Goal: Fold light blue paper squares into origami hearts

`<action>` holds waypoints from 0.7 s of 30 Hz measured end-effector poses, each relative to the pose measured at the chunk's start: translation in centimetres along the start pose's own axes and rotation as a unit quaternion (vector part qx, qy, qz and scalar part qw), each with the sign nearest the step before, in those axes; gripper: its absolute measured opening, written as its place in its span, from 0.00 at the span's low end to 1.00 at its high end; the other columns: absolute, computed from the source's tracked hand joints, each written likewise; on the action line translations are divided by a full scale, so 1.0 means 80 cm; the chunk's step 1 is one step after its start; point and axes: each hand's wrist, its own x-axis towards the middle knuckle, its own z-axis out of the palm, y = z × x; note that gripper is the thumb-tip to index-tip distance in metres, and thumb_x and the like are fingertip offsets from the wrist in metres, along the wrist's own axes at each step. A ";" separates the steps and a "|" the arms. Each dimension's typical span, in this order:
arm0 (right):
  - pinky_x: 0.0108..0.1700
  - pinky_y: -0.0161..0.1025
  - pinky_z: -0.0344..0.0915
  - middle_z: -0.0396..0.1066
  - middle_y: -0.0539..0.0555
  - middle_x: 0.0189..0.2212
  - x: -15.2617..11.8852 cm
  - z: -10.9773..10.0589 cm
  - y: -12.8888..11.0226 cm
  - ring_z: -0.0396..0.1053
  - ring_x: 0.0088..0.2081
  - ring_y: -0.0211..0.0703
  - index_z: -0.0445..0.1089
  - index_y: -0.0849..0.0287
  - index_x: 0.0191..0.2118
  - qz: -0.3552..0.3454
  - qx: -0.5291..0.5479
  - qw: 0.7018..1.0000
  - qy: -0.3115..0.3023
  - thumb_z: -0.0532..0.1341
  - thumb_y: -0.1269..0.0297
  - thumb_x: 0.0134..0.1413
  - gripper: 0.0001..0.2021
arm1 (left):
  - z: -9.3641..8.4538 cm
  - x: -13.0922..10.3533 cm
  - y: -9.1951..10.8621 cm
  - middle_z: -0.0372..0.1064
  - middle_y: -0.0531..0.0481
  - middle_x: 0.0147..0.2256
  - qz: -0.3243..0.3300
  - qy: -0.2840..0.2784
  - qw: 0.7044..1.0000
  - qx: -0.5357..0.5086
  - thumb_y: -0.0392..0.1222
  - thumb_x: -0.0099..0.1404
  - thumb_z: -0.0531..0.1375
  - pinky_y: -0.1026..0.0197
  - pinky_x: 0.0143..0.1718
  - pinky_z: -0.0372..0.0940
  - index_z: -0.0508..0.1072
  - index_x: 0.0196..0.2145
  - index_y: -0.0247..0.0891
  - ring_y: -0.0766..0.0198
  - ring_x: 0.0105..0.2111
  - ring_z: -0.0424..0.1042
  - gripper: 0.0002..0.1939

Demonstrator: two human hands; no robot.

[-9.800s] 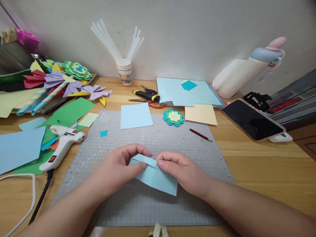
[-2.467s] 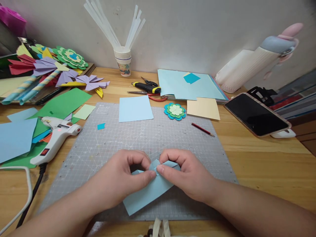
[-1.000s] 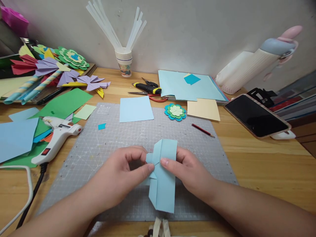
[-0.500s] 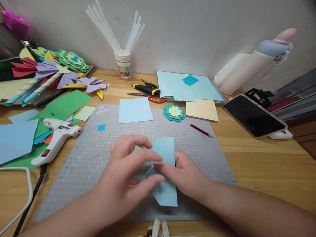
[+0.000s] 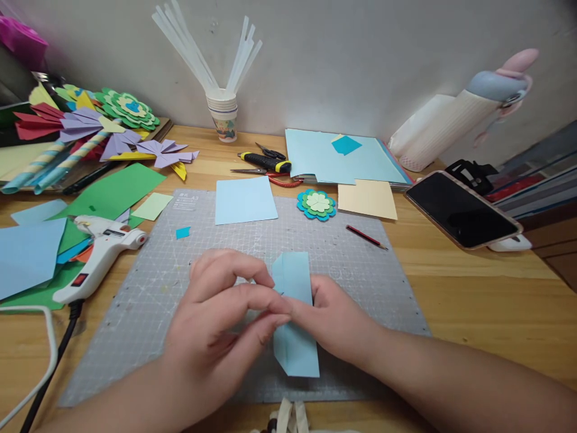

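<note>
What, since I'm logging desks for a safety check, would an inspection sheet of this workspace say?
Surface: gray cutting mat on wooden desk.
In hand: folded blue paper.
Clutter: green paper among scraps, glue gun at left; pencil on the mat.
Hands: right hand has its grip on the folded paper; left hand has fingertips at it, grip unclear.
Cables: black cord from the glue gun; white cable nearby.
Surroundings: wall behind; phone at right.

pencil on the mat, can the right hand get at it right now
Probably yes: nothing visible stands between the right hand and the pencil, though that hand holds folded blue paper.
</note>
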 end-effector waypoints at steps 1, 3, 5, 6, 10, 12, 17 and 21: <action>0.27 0.33 0.54 0.56 0.45 0.21 0.000 0.000 0.001 0.53 0.25 0.35 0.62 0.59 0.24 -0.004 -0.001 1.000 -0.001 0.62 0.59 0.49 0.11 | 0.000 0.000 0.001 0.66 0.52 0.34 0.003 -0.007 1.000 -0.010 0.33 0.64 0.58 0.55 0.40 0.59 0.72 0.34 0.47 0.60 0.37 0.64 0.08; 0.28 0.33 0.54 0.56 0.45 0.21 0.001 0.000 0.003 0.53 0.25 0.35 0.62 0.58 0.23 -0.015 -0.003 1.000 -0.004 0.62 0.61 0.49 0.11 | 0.000 -0.001 0.003 0.66 0.53 0.34 0.005 -0.023 0.999 -0.034 0.34 0.63 0.59 0.55 0.41 0.59 0.72 0.33 0.47 0.60 0.37 0.64 0.07; 0.28 0.33 0.54 0.56 0.45 0.21 0.002 -0.002 0.003 0.54 0.26 0.35 0.62 0.59 0.23 -0.020 -0.002 1.000 -0.007 0.61 0.62 0.49 0.10 | 0.001 -0.001 0.005 0.67 0.53 0.34 0.004 -0.025 0.998 -0.054 0.33 0.63 0.59 0.55 0.42 0.59 0.72 0.33 0.47 0.61 0.37 0.64 0.08; 0.29 0.33 0.54 0.57 0.46 0.22 0.003 -0.002 0.003 0.54 0.26 0.35 0.62 0.59 0.24 -0.017 0.003 1.000 -0.008 0.61 0.62 0.49 0.10 | 0.001 -0.001 0.006 0.67 0.53 0.34 0.001 -0.022 0.998 -0.057 0.33 0.63 0.59 0.55 0.42 0.59 0.72 0.33 0.47 0.61 0.37 0.64 0.08; 0.29 0.34 0.55 0.57 0.46 0.22 0.003 -0.004 0.002 0.55 0.26 0.35 0.62 0.58 0.24 -0.011 0.017 1.000 -0.009 0.61 0.59 0.49 0.11 | 0.006 0.001 0.004 0.67 0.53 0.34 -0.014 -0.007 0.999 -0.035 0.34 0.64 0.59 0.55 0.42 0.59 0.73 0.33 0.47 0.61 0.37 0.65 0.07; 0.30 0.34 0.55 0.57 0.45 0.21 0.003 -0.004 0.004 0.54 0.26 0.35 0.62 0.58 0.24 -0.023 0.016 1.000 -0.010 0.61 0.60 0.48 0.10 | 0.010 0.002 0.003 0.68 0.52 0.35 -0.019 -0.015 0.999 -0.027 0.36 0.63 0.60 0.54 0.43 0.59 0.75 0.34 0.47 0.60 0.38 0.65 0.06; 0.30 0.33 0.55 0.57 0.45 0.21 0.004 -0.002 0.012 0.54 0.26 0.35 0.60 0.57 0.23 -0.062 -0.002 0.998 -0.002 0.62 0.67 0.43 0.08 | 0.022 0.004 0.005 0.68 0.50 0.37 -0.014 -0.050 0.998 -0.036 0.35 0.64 0.60 0.54 0.43 0.59 0.75 0.34 0.45 0.59 0.41 0.65 0.06; 0.29 0.33 0.55 0.56 0.45 0.20 0.004 -0.003 0.011 0.53 0.26 0.35 0.59 0.58 0.21 -0.068 -0.019 0.997 0.014 0.63 0.63 0.46 0.11 | 0.022 0.001 0.009 0.66 0.50 0.37 0.017 -0.067 0.997 -0.018 0.29 0.64 0.56 0.55 0.43 0.58 0.71 0.33 0.42 0.61 0.39 0.63 0.09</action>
